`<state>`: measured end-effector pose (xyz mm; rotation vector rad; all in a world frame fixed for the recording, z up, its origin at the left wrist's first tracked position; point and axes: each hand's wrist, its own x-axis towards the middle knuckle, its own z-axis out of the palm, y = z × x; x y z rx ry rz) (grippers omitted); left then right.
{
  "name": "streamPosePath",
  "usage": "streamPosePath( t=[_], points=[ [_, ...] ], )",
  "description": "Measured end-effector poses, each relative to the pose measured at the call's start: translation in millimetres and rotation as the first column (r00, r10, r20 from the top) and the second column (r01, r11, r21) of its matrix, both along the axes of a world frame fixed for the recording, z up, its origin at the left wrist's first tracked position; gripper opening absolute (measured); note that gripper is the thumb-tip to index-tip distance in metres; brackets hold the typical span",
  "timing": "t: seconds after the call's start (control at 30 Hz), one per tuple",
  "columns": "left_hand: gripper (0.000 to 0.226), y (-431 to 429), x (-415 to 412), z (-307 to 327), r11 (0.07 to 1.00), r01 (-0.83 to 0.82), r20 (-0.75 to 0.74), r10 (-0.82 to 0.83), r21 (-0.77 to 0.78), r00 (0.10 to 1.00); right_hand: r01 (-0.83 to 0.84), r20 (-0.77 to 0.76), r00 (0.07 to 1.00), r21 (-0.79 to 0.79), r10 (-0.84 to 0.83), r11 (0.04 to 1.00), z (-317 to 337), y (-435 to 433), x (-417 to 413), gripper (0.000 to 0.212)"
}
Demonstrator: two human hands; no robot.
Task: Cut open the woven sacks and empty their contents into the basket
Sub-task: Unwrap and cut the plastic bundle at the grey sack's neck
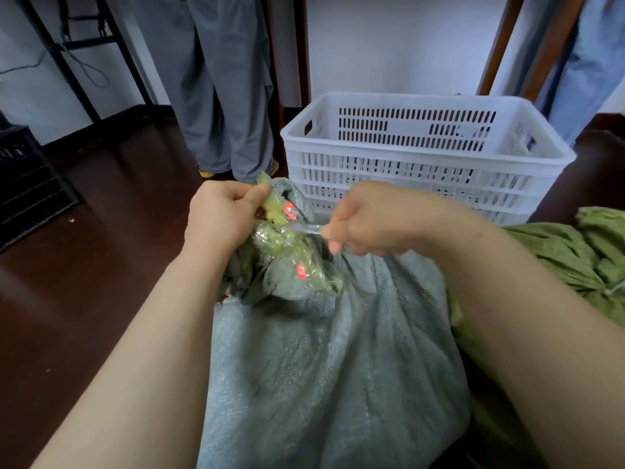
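A grey-blue woven sack (324, 360) stands in front of me, its neck bunched and wrapped in yellow-green tape with red marks (287, 238). My left hand (221, 214) grips the top of the taped neck. My right hand (372, 220) holds a small blade (304, 228) whose tip touches the tape. A white slotted plastic basket (422, 157) stands on the floor just behind the sack; what lies inside it is not visible.
A green woven sack (575, 255) lies at the right. A person in grey trousers (223, 96) stands behind the sack on the dark wooden floor (84, 265). A black crate (27, 184) sits at the left, a black metal frame behind it.
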<state>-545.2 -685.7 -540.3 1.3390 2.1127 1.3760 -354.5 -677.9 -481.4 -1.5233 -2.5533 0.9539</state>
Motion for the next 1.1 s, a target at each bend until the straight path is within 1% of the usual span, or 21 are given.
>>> streamPosePath(
  t=[0.07,0.1,0.17,0.23,0.27,0.3,0.4,0.43,0.47,0.5,0.53,0.57,0.6,0.7,0.73,0.8,0.87,0.93,1.0,1.03,1.1],
  points=[
    [0.026,-2.7,-0.5,0.8,0.999,0.017,0.106,-0.021,0.034,0.994,0.079,-0.14,0.984,-0.222,-0.112,0.972,-3.3,12.5,15.2,0.02],
    [0.025,-4.5,0.6,1.9,0.999,0.033,0.171,-0.04,0.043,0.984,0.123,-0.212,0.959,-0.282,-0.187,0.951,-6.6,16.9,20.2,0.02],
    [0.028,-7.4,5.3,5.2,0.994,0.093,0.295,-0.105,0.055,0.95,0.223,-0.358,0.866,-0.347,-0.349,0.911,-15.6,23.8,20.2,0.027],
    [0.033,-7.9,11.9,8.6,0.985,0.159,0.364,-0.173,0.066,0.915,0.263,-0.461,0.771,-0.398,-0.439,0.879,-28.8,26.7,8.8,0.054],
    [0.036,-8.7,15.6,11.2,0.981,0.185,0.376,-0.195,0.063,0.906,0.267,-0.485,0.741,-0.421,-0.464,0.867,-35.8,26.5,1.5,0.068],
    [0.04,-9.3,18.2,14.1,0.976,0.212,0.391,-0.218,0.059,0.894,0.269,-0.498,0.721,-0.439,-0.482,0.857,-42.5,25.2,-5.2,0.075],
    [0.035,-15.2,25.1,24.8,0.946,0.322,0.408,-0.284,-0.027,0.868,0.258,-0.563,0.643,-0.479,-0.519,0.839,-56.9,22.7,-18.1,0.07],
    [0.041,-16.7,26.2,29.3,0.926,0.353,0.316,-0.299,-0.131,0.9,0.282,-0.588,0.605,-0.473,-0.537,0.835,-58.1,23.2,-18.4,0.066],
    [0.053,-17.2,26.3,33.5,0.896,0.329,0.107,-0.312,-0.298,0.944,0.314,-0.611,0.571,-0.455,-0.549,0.833,-58.0,24.7,-17.9,0.058],
    [0.063,-17.2,27.0,37.4,0.859,0.231,-0.168,-0.338,-0.456,0.926,0.342,-0.631,0.541,-0.439,-0.556,0.831,-57.5,26.3,-17.2,0.046],
    [0.068,-17.0,28.9,40.6,0.846,0.138,-0.406,-0.383,-0.515,0.83,0.357,-0.652,0.51,-0.433,-0.561,0.828,-56.4,27.6,-16.5,0.04],
    [0.071,-16.7,32.7,43.5,0.852,0.104,-0.538,-0.414,-0.513,0.734,0.367,-0.672,0.481,-0.43,-0.564,0.825,-56.4,30.0,-15.9,0.036],
    [0.07,-16.8,38.5,46.4,0.871,0.111,-0.599,-0.416,-0.479,0.684,0.374,-0.691,0.452,-0.427,-0.564,0.823,-55.5,30.8,-15.4,0.034],
    [0.056,-15.0,48.6,44.6,0.939,0.162,-0.72,-0.337,-0.304,0.606,0.387,-0.732,0.389,-0.42,-0.558,0.821,-53.3,31.8,-13.8,0.023],
    [0.053,-13.5,52.1,44.7,0.952,0.15,-0.759,-0.303,-0.265,0.576,0.393,-0.742,0.366,-0.423,-0.561,0.817,-52.0,32.2,-12.9,0.024],
    [0.054,-10.7,61.8,50.1,0.959,0.117,-0.795,-0.281,-0.26,0.538,0.416,-0.763,0.315,-0.424,-0.565,0.804,-51.4,35.6,-12.2,0.034],
    [0.065,-8.1,67.4,52.7,0.942,0.118,-0.743,-0.321,-0.314,0.587,0.433,-0.776,0.277,-0.426,-0.567,0.795,-51.9,38.3,-12.5,0.041],
    [0.079,-7.1,64.8,50.3,0.923,0.184,-0.611,-0.364,-0.338,0.703,0.415,-0.791,0.253,-0.431,-0.556,0.801,-52.1,38.0,-13.4,0.034],
    [0.074,-7.4,57.8,42.3,0.911,0.262,-0.451,-0.388,-0.317,0.803,0.421,-0.782,0.247,-0.445,-0.572,0.79,-53.2,38.0,-10.9,0.028],
    [0.071,-8.1,55.2,38.3,0.906,0.264,-0.385,-0.386,-0.332,0.838,0.431,-0.768,0.252,-0.455,-0.588,0.779,-54.1,37.5,-10.3,0.023],
    [0.053,-7.7,50.4,32.1,0.892,0.26,-0.326,-0.386,-0.369,0.863,0.443,-0.742,0.254,-0.481,-0.621,0.756,-58.5,38.0,-11.9,0.023]
  ],
)
